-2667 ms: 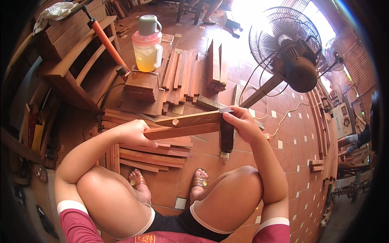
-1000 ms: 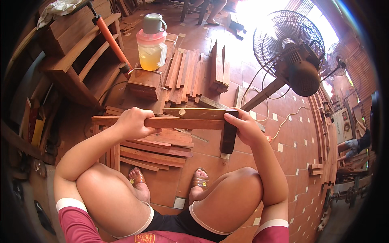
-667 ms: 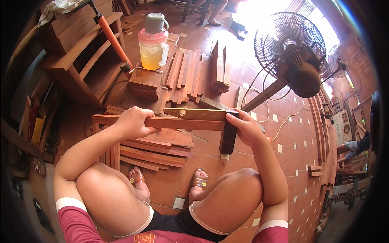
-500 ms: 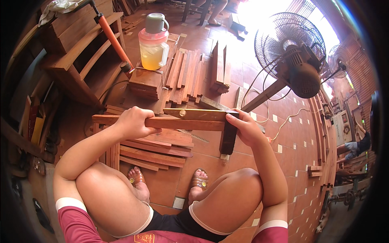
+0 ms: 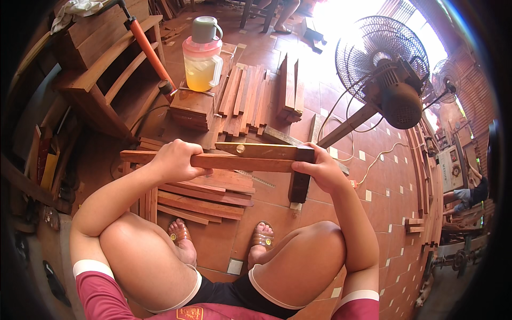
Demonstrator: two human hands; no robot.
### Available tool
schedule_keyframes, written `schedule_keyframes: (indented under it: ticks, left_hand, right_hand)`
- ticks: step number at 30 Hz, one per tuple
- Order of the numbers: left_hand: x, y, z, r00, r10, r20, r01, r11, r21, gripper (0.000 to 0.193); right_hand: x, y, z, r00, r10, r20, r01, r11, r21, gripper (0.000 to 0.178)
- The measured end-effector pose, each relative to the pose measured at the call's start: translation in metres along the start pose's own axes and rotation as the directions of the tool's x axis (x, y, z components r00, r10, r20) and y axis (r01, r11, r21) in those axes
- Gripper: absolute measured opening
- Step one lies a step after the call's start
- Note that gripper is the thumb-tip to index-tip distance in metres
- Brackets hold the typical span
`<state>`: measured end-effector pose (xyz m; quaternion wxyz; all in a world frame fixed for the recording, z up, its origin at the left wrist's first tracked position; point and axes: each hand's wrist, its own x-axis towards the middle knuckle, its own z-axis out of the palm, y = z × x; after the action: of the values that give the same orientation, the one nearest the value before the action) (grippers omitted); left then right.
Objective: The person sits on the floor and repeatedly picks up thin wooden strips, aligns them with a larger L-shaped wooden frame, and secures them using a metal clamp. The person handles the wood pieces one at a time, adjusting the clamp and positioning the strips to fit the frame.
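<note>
My left hand (image 5: 180, 160) is closed around a long reddish-brown wooden strip (image 5: 245, 162), held level in front of me. Along the strip's far side lies the brass-coloured blade (image 5: 266, 151) of a try square, with a round hole near its left end. The square's dark stock (image 5: 300, 186) crosses the strip's right end and hangs down past it. My right hand (image 5: 324, 168) grips the square at that corner, its thumb pressing at the end of the strip. Below, a stack of similar strips (image 5: 205, 200) lies on the floor beyond my feet.
A pitcher of yellow drink (image 5: 201, 69) with a cup on top stands on a wooden block (image 5: 192, 109). More strips (image 5: 245, 98) lie beside it. A pedestal fan (image 5: 381, 64) and its cables (image 5: 384, 158) are to the right. A wooden cabinet (image 5: 106, 85) stands left.
My right thumb has shifted down and left, from the upper part of the stock onto the end of the strip. The left hand has hardly moved.
</note>
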<state>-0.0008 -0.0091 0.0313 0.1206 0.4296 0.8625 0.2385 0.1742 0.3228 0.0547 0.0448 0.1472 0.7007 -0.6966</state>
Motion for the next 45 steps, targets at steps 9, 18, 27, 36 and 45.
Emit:
schedule_keyframes:
  ticks: [9, 18, 27, 36, 45]
  left_hand:
    - [0.001, -0.003, 0.001, 1.0, -0.011, 0.017, 0.011, 1.0, -0.011, 0.04]
    - [0.0, -0.003, 0.002, 1.0, 0.015, 0.003, -0.015, 1.0, -0.013, 0.039]
    - [0.003, -0.002, -0.001, 0.997, -0.057, 0.051, 0.067, 0.971, -0.23, 0.041]
    - [0.005, 0.0, -0.006, 0.996, -0.094, 0.009, 0.092, 0.945, -0.315, 0.039]
    - [0.004, 0.007, -0.007, 0.996, -0.087, 0.035, 0.094, 0.953, -0.289, 0.039]
  right_hand:
    - [0.002, 0.002, -0.001, 1.0, -0.004, -0.019, 0.003, 0.998, -0.064, 0.042]
    - [0.002, 0.004, -0.001, 0.999, -0.02, -0.039, 0.017, 0.997, -0.08, 0.038]
    - [0.001, -0.003, -0.007, 0.976, -0.113, -0.185, 0.16, 0.951, 0.263, 0.036]
    - [0.004, -0.004, -0.001, 0.96, -0.156, -0.234, 0.248, 0.864, 0.438, 0.025]
    - [0.006, 0.0, 0.0, 0.956, -0.163, -0.242, 0.269, 0.813, 0.516, 0.025]
